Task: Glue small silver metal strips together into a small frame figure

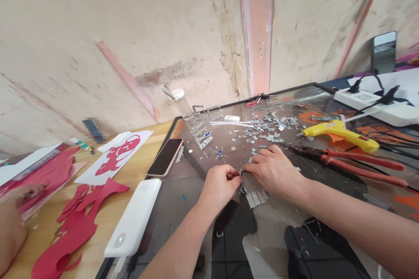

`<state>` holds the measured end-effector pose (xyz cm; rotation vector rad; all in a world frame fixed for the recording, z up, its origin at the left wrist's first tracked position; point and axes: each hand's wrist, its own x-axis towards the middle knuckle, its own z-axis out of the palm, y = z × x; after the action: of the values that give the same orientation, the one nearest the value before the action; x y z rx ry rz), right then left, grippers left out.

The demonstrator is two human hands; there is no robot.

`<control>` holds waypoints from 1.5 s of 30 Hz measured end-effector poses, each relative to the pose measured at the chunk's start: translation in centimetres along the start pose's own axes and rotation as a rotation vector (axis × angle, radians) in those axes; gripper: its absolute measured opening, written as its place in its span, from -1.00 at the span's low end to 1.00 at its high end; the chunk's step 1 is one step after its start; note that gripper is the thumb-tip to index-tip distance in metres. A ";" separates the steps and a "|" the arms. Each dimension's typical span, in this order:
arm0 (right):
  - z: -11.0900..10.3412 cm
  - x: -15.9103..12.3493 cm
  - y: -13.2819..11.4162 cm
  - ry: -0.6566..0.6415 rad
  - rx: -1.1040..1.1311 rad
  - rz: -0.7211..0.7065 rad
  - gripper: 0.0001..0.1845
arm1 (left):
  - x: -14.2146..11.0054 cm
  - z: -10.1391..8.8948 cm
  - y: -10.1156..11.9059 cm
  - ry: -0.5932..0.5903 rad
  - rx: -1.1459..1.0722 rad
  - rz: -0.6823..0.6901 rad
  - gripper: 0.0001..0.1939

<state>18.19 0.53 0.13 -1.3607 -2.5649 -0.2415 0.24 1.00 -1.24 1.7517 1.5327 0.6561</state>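
My left hand (221,186) and my right hand (274,170) meet low over the dark glass tabletop (196,196). Both hands pinch at a tiny dark piece between their fingertips, too small to name. Just below the fingers lies a short row of joined silvery metal strips (257,199); whether it connects to the pinched piece I cannot tell. Beyond the hands spreads a heap of small cut metal bits (270,124). To the left of the heap stands a small metal structure with ladder-like steps (200,133).
Red-handled pliers (356,163) and a yellow glue gun (340,134) lie right, near a white power strip (376,105). A phone (165,157), a white power bank (134,218) and red paper cutouts (78,222) lie left. Another person's hand (31,194) rests on red paper.
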 end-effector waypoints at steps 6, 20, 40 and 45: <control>-0.2 0.2 0.0 -0.024 -0.004 -0.019 -0.80 | 0.0 0.0 -0.1 -0.003 -0.008 0.008 -0.91; -0.5 0.3 -0.2 -0.052 -0.036 -0.042 -0.78 | -0.2 -0.1 0.4 -0.018 0.011 0.011 -0.88; -1.9 -0.9 4.0 0.063 0.236 0.161 -0.79 | -0.4 -1.6 1.4 -0.127 -0.203 -0.173 -0.91; -2.4 -1.1 4.3 -0.142 0.298 0.148 -0.80 | -0.2 -1.9 1.3 -0.150 -0.230 -0.190 -0.94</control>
<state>22.68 1.44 2.32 -1.4851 -2.4669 0.2615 -0.38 1.08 0.99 1.4313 1.4385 0.5671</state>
